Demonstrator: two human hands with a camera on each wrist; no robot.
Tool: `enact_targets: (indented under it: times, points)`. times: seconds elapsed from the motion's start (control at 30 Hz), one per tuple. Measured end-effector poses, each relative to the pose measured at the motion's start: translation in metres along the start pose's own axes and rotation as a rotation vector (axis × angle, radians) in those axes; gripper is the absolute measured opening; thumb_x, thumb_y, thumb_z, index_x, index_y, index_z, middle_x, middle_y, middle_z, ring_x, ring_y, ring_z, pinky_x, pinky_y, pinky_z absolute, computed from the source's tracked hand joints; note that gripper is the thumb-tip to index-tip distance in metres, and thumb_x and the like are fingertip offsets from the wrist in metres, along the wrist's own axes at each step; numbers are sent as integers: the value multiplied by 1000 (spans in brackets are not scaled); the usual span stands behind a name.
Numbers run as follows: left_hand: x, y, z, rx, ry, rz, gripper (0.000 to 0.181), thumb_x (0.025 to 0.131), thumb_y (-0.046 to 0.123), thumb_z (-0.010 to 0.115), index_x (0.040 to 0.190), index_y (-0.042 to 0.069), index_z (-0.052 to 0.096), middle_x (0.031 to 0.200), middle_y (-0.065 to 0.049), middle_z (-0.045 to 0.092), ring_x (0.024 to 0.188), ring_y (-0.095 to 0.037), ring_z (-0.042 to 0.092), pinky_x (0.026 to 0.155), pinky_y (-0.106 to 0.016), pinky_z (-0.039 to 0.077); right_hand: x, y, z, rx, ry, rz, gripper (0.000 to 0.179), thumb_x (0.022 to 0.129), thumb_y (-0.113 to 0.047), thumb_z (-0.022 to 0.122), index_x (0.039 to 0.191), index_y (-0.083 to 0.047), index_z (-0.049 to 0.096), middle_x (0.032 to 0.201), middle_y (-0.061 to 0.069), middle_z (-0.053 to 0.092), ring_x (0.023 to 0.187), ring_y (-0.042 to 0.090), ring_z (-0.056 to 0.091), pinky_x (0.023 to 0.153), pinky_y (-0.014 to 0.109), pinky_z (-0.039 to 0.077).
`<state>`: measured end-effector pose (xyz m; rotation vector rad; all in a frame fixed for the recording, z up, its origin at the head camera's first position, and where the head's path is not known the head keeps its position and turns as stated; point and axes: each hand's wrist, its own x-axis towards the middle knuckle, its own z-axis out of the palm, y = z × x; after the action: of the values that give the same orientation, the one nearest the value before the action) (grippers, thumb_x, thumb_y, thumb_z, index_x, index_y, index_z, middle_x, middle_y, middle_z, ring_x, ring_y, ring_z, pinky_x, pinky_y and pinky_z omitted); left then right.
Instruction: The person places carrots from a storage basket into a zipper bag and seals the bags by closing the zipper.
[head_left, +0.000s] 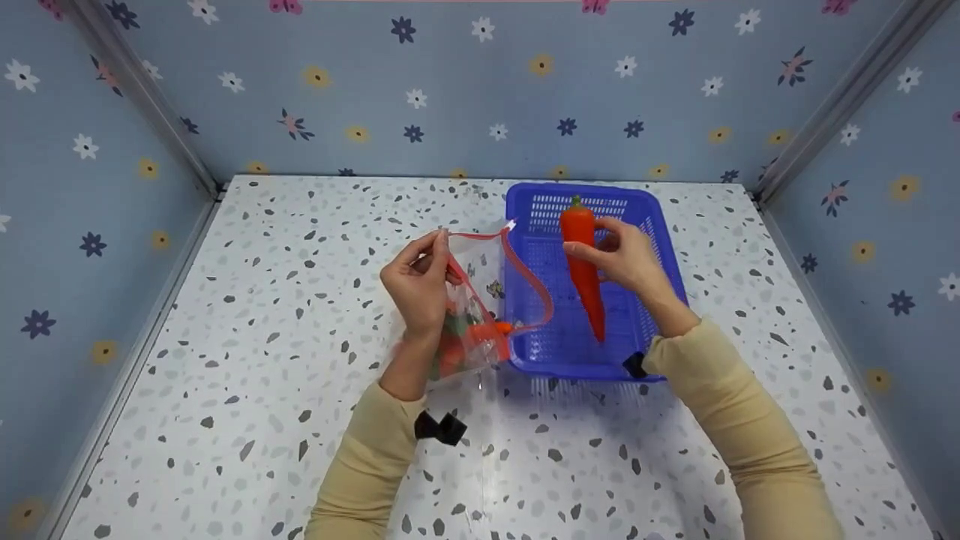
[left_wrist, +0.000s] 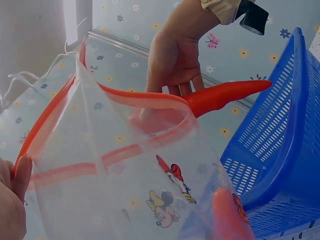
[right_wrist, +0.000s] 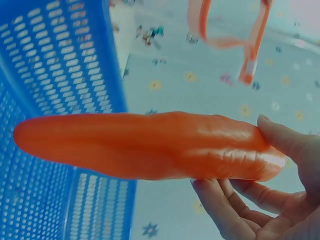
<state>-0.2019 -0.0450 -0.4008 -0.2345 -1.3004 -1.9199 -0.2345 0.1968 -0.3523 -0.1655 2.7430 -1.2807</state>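
Note:
A glossy orange carrot (head_left: 581, 262) with a small green top is gripped near its thick end by my right hand (head_left: 630, 259), its tip slanting down above the blue basket (head_left: 517, 360). My left hand (head_left: 420, 289) pinches the rim of a clear zip bag (head_left: 480, 262) with a red-orange edge. The bag's mouth gapes toward the basket, and its right side overlaps the basket's left edge in the head view. Orange and green items (head_left: 454, 349) show through the plastic. In the left wrist view, cartoon prints (left_wrist: 162, 207) mark the bag's side.
The speckled white table (head_left: 285, 337) stretches around the basket and bag. Flower-patterned panels (head_left: 450, 82) enclose it at the back and both sides. Black wrist pieces (head_left: 450, 429) sit at the cuffs of both beige sleeves (head_left: 367, 457).

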Motion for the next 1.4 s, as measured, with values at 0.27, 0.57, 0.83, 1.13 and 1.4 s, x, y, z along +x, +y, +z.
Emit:
enact_targets:
  times: [0.27,0.57,0.83,1.13,1.4]
  points:
    - [0,-9,-3,33,-1,22,14,82,3,61,87,-9,66,70,-13,63,35,-14,48,32,-24,41,-21,-22,12,-19,-32,-90,61,73,-51,65,118,-11,52,93,9,60,76,21,58,63,31,54]
    - [1,9,4,38,14,-6,11,81,-4,59,86,-12,65,65,-13,62,35,-12,48,32,-22,41,-29,-42,24,-36,-79,-179,58,72,-49,67,115,-11,56,88,5,61,72,18,58,62,30,53]
    - [1,17,5,36,0,-1,11,80,-12,56,86,-19,61,65,-9,61,36,-11,48,34,-22,42,-26,-54,38,-79,-75,-265,54,71,-46,69,111,-11,58,83,3,61,70,16,57,59,28,52]
    - [2,19,6,43,9,-21,12,80,-10,58,87,-19,61,70,-11,63,38,-11,49,36,-22,44,-23,-58,53,-93,-124,-300,55,72,-43,70,116,-11,58,90,2,62,75,15,57,66,26,52]
    - [1,9,2,57,22,-35,15,81,3,63,86,-11,66,71,-13,63,40,-14,51,37,-21,45,-23,-63,66,-133,-163,-299,43,73,-29,73,110,-9,63,88,2,63,74,14,58,68,24,52]
